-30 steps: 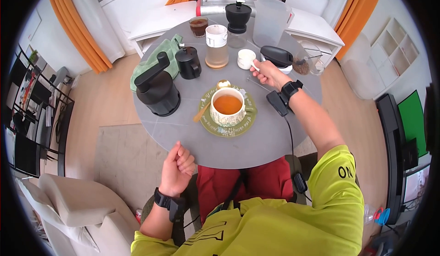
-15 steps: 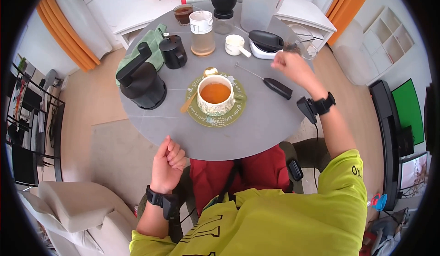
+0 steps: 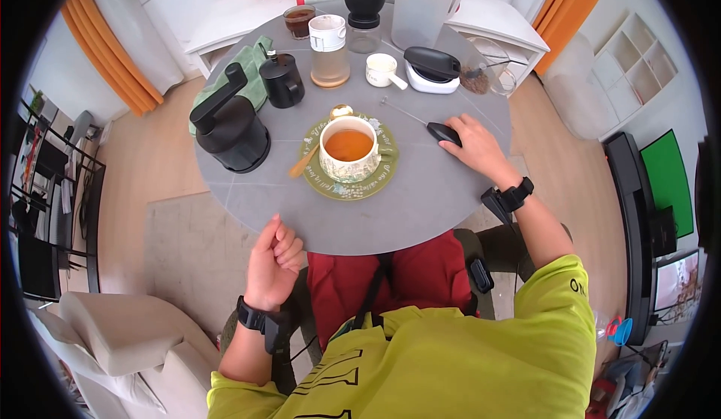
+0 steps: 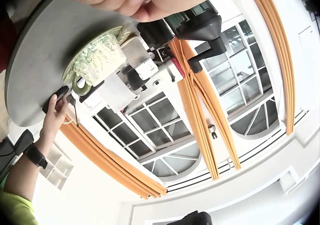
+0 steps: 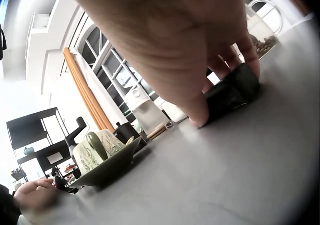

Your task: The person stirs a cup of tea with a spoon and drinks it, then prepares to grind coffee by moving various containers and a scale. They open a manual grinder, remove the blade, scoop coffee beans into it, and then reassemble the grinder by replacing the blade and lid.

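Observation:
In the head view my right hand point(image 3: 475, 149) lies over the black handle of a handheld milk frother point(image 3: 443, 133) on the table's right side. Thumb and fingers take the handle from both sides, as the right wrist view shows. Its thin wire whisk points away toward the back left. Beside the table's front edge, my left hand point(image 3: 274, 257) is idle, fingers loosely curled around nothing. Between the hands stands a patterned cup point(image 3: 345, 169) of orange-brown drink on a green saucer point(image 3: 359, 192). A spoon with a wooden handle point(image 3: 302, 165) lies on the saucer's left side.
Behind the cup are a small white cup point(image 3: 381, 73) with a handle, a kitchen scale point(image 3: 429, 82) bearing a black item, and a glass point(image 3: 330, 66). A black hand-crank grinder point(image 3: 233, 141), black pitcher point(image 3: 284, 81) and green cloth point(image 3: 251, 73) stand left. A translucent jug point(image 3: 420, 13) is at the back.
My right hand let go of the small white cup's handle, drew back toward me, and came down on the frother's handle. The left hand stays in about the same place.

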The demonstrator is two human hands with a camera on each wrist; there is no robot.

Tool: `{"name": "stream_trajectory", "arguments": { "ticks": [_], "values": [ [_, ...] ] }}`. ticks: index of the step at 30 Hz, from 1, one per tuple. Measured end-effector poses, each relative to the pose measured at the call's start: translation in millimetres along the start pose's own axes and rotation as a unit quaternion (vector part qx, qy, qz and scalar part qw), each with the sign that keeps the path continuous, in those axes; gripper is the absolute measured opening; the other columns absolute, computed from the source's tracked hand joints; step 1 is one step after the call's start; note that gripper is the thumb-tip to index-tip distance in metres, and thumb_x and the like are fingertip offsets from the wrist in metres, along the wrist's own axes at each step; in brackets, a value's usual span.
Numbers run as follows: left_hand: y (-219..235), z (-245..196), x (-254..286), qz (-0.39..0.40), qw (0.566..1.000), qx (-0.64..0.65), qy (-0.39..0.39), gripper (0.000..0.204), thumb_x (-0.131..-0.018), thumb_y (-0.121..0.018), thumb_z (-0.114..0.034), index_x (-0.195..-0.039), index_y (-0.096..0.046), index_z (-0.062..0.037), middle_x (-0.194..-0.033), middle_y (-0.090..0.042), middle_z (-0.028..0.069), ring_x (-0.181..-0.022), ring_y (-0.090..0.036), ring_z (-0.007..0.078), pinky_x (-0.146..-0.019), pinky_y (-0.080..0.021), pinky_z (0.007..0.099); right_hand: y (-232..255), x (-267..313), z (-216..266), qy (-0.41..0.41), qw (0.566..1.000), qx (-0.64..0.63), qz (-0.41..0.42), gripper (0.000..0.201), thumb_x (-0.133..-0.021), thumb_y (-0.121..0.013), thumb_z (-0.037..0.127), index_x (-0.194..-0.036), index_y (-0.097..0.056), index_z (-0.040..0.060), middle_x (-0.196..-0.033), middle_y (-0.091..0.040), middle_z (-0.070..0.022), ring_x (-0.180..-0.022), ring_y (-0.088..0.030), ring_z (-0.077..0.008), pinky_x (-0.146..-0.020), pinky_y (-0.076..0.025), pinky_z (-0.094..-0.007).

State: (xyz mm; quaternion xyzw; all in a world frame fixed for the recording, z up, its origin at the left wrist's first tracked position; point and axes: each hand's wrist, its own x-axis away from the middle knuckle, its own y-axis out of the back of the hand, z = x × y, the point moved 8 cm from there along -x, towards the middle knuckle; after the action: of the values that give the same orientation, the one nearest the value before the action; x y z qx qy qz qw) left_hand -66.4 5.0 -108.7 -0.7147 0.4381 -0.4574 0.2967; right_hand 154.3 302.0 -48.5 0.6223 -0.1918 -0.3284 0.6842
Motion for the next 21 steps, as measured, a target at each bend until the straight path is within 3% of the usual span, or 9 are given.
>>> {"name": "stream_trajectory", "arguments": {
  "ticks": [5,7,8,10,14,17,19,20,21],
  "values": [
    [-1.3,0.4,1.8,-0.001,1.0,-0.018,-0.01,0.033,-0.102,-0.046,-0.027,-0.073,-0.041,-0.0118,-0.058,-0.028,-0.0046,-0.05,-0.025,0.0073,-0.046,-0.024,0.0222,11.8,0.7,3.7,0.02,0.999,-0.038,0.003,0.032,-0.087,-0.065,0.025,-0.107,-0.055,0.0025,-0.105,-0.058,-0.0172,-0.097,-0.057,-0.0367,-0.082,-0.047,-0.0443],
    [0.7,-0.7,2.2,-0.004,1.0,-0.018,-0.02,0.033,-0.102,-0.046,-0.027,-0.073,-0.041,-0.0118,-0.059,-0.028,-0.0047,-0.05,-0.025,0.0072,-0.046,-0.024,0.0221,38.7,0.0,12.4,0.022,0.99,-0.135,-0.028,0.032,-0.089,-0.063,0.024,-0.109,-0.053,0.0014,-0.105,-0.058,-0.0193,-0.096,-0.058,-0.0383,-0.082,-0.046,-0.0436],
    [1.0,0.7,1.9,-0.003,1.0,-0.026,-0.012,0.033,-0.102,-0.047,-0.027,-0.073,-0.041,-0.012,-0.059,-0.028,-0.0049,-0.05,-0.025,0.0071,-0.046,-0.024,0.022,51.5,-4.6,19.2,0.034,0.99,-0.132,-0.027,0.032,-0.089,-0.063,0.024,-0.109,-0.053,0.0014,-0.105,-0.058,-0.0193,-0.096,-0.058,-0.0383,-0.082,-0.046,-0.0436],
    [2.0,2.6,1.4,-0.002,1.0,-0.03,-0.009,0.033,-0.102,-0.047,-0.028,-0.073,-0.041,-0.0121,-0.059,-0.028,-0.005,-0.05,-0.025,0.0069,-0.046,-0.024,0.0218,97.2,-5.7,39.3,0.098,0.979,-0.114,-0.136,0.031,-0.091,-0.061,0.022,-0.113,-0.052,0.0016,-0.104,-0.059,-0.0197,-0.097,-0.058,-0.0383,-0.082,-0.046,-0.0421],
    [2.2,6.0,1.2,-0.003,0.999,-0.045,-0.003,0.033,-0.102,-0.047,-0.028,-0.073,-0.041,-0.0125,-0.058,-0.028,-0.0056,-0.05,-0.025,0.0065,-0.046,-0.023,0.0219,157.9,-32.9,69.6,0.119,0.976,-0.076,-0.166,0.033,-0.092,-0.06,0.022,-0.117,-0.052,0.0031,-0.105,-0.059,-0.0178,-0.098,-0.058,-0.037,-0.082,-0.046,-0.0415],
    [1.3,5.4,1.3,-0.003,0.999,-0.051,-0.005,0.033,-0.102,-0.047,-0.028,-0.072,-0.041,-0.0127,-0.058,-0.028,-0.0058,-0.049,-0.025,0.0064,-0.046,-0.023,0.022,185.0,-68.1,91.7,0.172,0.965,0.083,-0.18,0.03,-0.09,-0.061,0.022,-0.115,-0.053,0.006,-0.103,-0.059,-0.0129,-0.096,-0.058,-0.0335,-0.081,-0.047,-0.0398],
    [1.1,4.6,1.7,-0.003,0.999,-0.052,-0.008,0.034,-0.102,-0.047,-0.028,-0.072,-0.041,-0.0128,-0.058,-0.028,-0.0059,-0.049,-0.025,0.0064,-0.046,-0.023,0.022,192.0,-89.0,119.2,0.277,0.895,0.28,-0.21,0.026,-0.088,-0.063,0.022,-0.11,-0.056,0.0098,-0.098,-0.058,-0.0068,-0.095,-0.058,-0.0268,-0.076,-0.048,-0.0372],
    [1.1,4.5,1.5,-0.003,0.999,-0.05,-0.008,0.034,-0.102,-0.047,-0.028,-0.072,-0.041,-0.0129,-0.058,-0.028,-0.0059,-0.049,-0.025,0.0064,-0.046,-0.023,0.022,198.3,-104.1,124.6,0.279,0.894,0.28,-0.212,0.026,-0.088,-0.063,0.022,-0.11,-0.056,0.0098,-0.098,-0.058,-0.0068,-0.095,-0.058,-0.0268,-0.076,-0.048,-0.0372],
    [1.2,4.4,1.3,-0.002,0.999,-0.048,-0.008,0.034,-0.102,-0.047,-0.028,-0.072,-0.042,-0.0129,-0.057,-0.028,-0.0059,-0.049,-0.025,0.0063,-0.046,-0.023,0.022,200.0,-114.3,138.1,0.315,0.844,0.361,-0.239,0.023,-0.088,-0.063,0.021,-0.108,-0.056,0.0116,-0.096,-0.058,-0.0039,-0.095,-0.058,-0.0235,-0.075,-0.048,-0.0358]
  ]
}}
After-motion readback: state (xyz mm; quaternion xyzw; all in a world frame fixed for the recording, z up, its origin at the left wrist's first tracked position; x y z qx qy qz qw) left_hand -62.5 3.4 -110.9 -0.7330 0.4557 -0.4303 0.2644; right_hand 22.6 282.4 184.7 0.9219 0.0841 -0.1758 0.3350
